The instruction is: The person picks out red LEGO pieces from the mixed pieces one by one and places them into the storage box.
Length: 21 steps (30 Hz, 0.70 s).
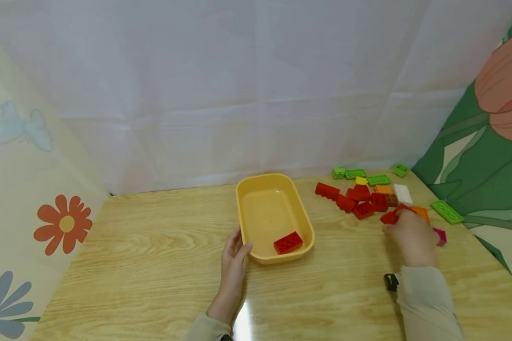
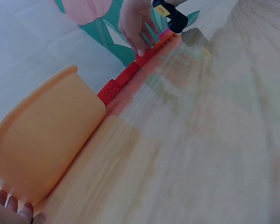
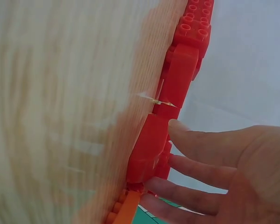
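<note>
A yellow plastic tray lies on the table, with one red toy brick in its near right end. My left hand grips the tray's near left side, thumb over the rim and fingers against the outer wall, as the left wrist view also shows. My right hand reaches into the pile at the right. In the right wrist view its thumb and spread fingers lie beside a red block with slanted sides, fingertips right at its edges.
Several red bricks lie loose between the tray and my right hand. Behind and around them are green pieces, a white brick, orange bricks and a magenta piece. A white cloth hangs along the table's back edge.
</note>
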Available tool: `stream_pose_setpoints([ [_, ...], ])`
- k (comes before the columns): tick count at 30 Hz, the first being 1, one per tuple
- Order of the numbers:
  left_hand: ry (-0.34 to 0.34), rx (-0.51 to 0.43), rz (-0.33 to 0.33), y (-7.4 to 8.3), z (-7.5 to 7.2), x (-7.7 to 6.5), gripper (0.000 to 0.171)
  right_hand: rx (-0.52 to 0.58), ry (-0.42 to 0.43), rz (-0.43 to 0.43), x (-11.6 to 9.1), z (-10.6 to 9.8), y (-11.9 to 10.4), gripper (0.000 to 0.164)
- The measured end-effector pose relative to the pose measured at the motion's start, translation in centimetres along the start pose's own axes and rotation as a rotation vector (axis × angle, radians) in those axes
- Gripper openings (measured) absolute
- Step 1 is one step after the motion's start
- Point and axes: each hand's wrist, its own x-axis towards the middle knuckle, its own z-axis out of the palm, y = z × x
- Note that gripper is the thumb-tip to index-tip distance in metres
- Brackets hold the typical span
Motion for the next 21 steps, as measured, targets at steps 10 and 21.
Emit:
stream_pose_setpoints([
  [10, -0.007, -0.005, 0.007, -0.05, 0.06, 0.01, 0.056, 0.0, 0.044, -0.058, 0.13, 0.41, -0.47, 0.057],
  [21, -0.006, 0.003, 0.003, -0.11, -0.01, -0.08, 0.057, -0.014, -0.052, -0.087, 0.45, 0.49, -0.69, 0.061],
])
